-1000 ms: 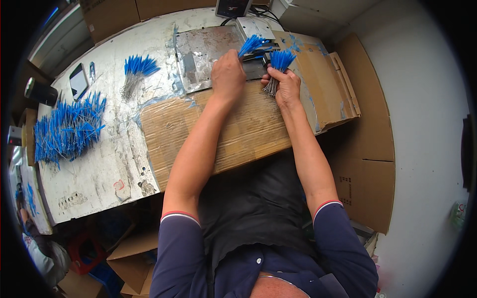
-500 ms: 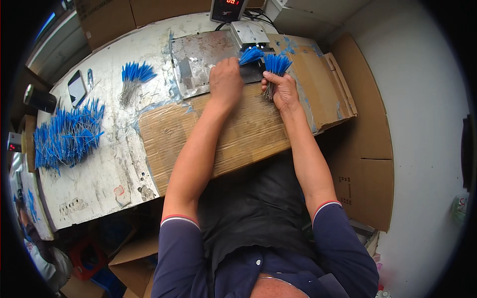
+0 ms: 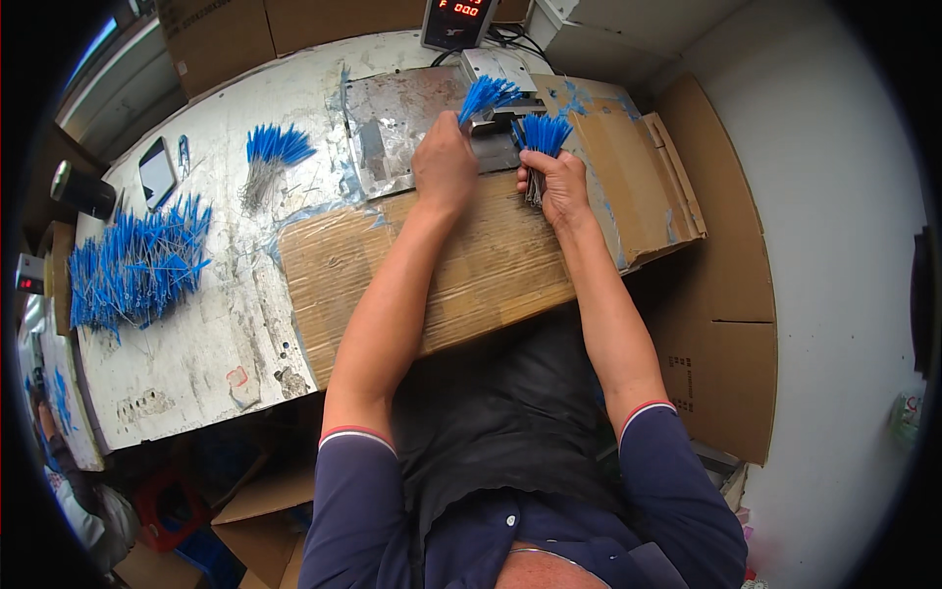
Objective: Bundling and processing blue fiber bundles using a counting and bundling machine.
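My left hand (image 3: 444, 165), closed, grips a bunch of blue-ended wires (image 3: 488, 96) whose blue ends fan out up and to the right over the metal plate (image 3: 392, 98). Close to its right, my right hand (image 3: 559, 185) is wrapped round a thicker bundle of blue-ended wires (image 3: 543, 134). That bundle stands blue ends up, its thin metal tails showing below the fingers. Just beyond both hands sits a small metal device (image 3: 498, 67), partly hidden by the left bunch. The left fingers are mostly hidden behind the back of the hand.
A large pile of blue-ended wires (image 3: 137, 263) and a smaller one (image 3: 275, 147) lie on the white table (image 3: 231, 324). A phone (image 3: 156, 174) and a dark cylinder (image 3: 82, 189) are at the far left. Cardboard (image 3: 392, 265) covers the near edge. A red-digit display (image 3: 456, 22) stands behind.
The bunch in my left hand has moved slightly up and left and points more steeply upward. My right hand keeps its bundle in nearly the same place. The red digits have changed.
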Demonstrator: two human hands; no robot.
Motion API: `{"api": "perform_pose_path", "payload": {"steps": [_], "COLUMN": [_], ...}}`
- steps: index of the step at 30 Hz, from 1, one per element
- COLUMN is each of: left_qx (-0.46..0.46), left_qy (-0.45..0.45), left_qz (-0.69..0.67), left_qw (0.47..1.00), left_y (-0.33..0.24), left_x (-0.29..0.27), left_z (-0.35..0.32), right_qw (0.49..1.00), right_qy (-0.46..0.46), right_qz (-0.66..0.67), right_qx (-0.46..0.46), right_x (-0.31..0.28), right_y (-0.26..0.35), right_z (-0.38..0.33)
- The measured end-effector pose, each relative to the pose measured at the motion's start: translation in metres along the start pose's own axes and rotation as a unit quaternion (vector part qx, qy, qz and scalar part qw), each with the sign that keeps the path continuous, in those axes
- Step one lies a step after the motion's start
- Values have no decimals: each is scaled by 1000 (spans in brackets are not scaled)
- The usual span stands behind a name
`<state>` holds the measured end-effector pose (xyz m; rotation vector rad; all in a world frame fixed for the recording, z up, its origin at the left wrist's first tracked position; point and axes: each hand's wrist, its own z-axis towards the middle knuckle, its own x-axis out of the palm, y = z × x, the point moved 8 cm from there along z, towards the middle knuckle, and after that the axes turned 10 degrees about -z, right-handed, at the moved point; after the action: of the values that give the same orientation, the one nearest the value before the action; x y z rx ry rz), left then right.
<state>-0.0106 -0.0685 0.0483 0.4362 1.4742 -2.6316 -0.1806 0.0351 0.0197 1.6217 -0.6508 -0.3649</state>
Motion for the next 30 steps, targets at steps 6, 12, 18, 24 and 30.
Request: {"api": "perform_pose_path", "payload": {"steps": [6,12,18,24,30], "left_qx": [-12,-11,-19,-15,3], "left_qy": [5,-3,1,-4,-16], "left_qz": [-1,-14,-24,-14,-25], "left_qw": [1000,1000,1000,1000,1000], "left_y": [2,1,2,3,4], "left_x": [0,-1,-1,-2,-2], "left_z": [1,1,0,0,1], "right_qw": [996,993,995,988,981], "right_qy": [-31,-71,-50,-92,-122], "right_qz": [-86,-98,-86,-126,-150], "right_qx": [4,-2,13,10,11], "right_x": [4,1,6,8,8], "right_y": [4,7,6,9,9], "right_z": [2,8,6,7,8]}}
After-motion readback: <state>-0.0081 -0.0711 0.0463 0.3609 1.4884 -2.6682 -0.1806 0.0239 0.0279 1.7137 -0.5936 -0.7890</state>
